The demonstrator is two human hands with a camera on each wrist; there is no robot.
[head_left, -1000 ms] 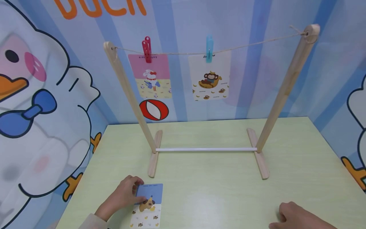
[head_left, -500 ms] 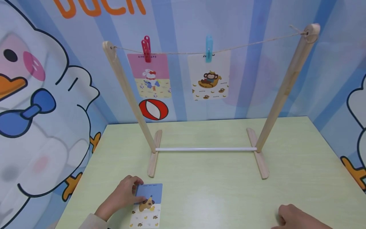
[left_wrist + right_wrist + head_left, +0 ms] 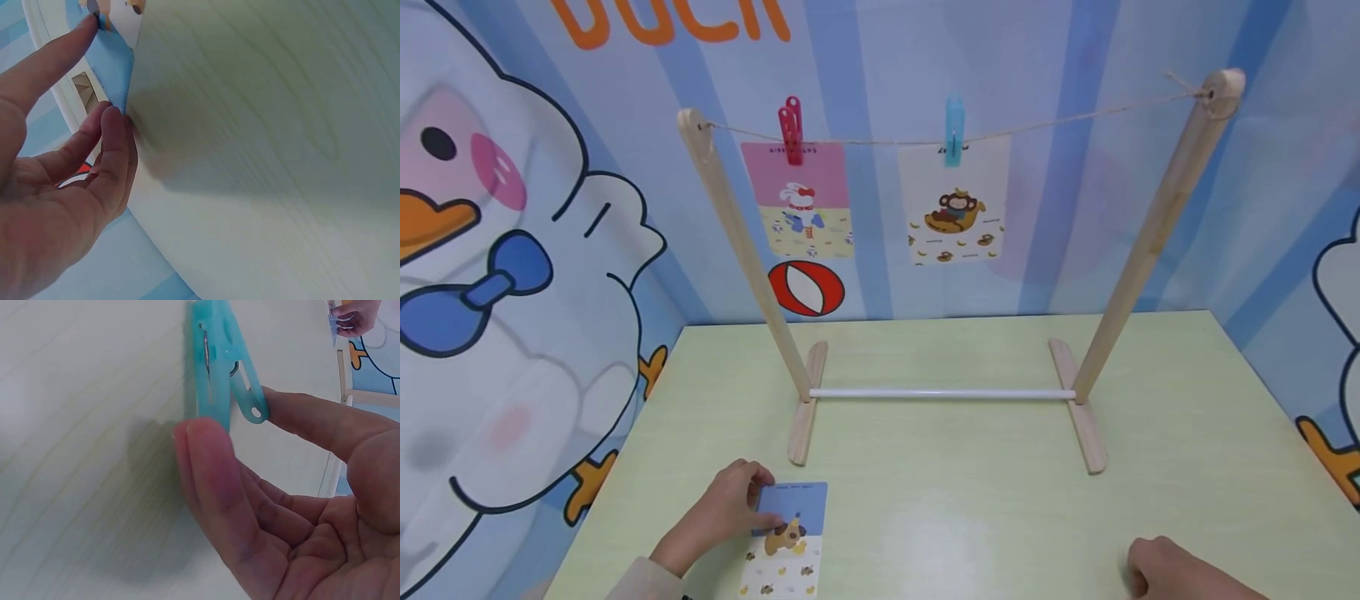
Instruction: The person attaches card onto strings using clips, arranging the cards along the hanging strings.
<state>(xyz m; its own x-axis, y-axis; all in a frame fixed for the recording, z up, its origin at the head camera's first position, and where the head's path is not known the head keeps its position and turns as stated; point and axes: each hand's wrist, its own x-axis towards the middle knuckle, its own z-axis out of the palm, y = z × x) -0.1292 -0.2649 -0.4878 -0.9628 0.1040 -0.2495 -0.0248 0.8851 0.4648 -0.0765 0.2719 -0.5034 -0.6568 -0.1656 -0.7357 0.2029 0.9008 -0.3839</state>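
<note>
My left hand (image 3: 721, 515) grips the left edge of a blue-and-white card (image 3: 782, 567) with a puppy picture, at the front left of the table. In the left wrist view the thumb (image 3: 59, 59) lies on the card's face, and the fingertips meet its blue end (image 3: 115, 69). My right hand (image 3: 1183, 571) is at the front right of the table. The right wrist view shows it pinching a turquoise clothespin (image 3: 215, 362) by its handles, between thumb and fingers. This clothespin is not visible in the head view.
A wooden stand with a left post (image 3: 745, 250), a right post (image 3: 1157, 233) and a white crossbar (image 3: 940, 393) stands at the back. From its string (image 3: 1075, 119) hang a pink rabbit card (image 3: 805, 187) under a red clothespin (image 3: 792, 132) and a monkey card (image 3: 955, 242) under a blue clothespin (image 3: 954, 133).
My right hand has shifted slightly down, and less of its thumb shows. The left hand and the puppy card stay in place. The head view has tilted slightly.
</note>
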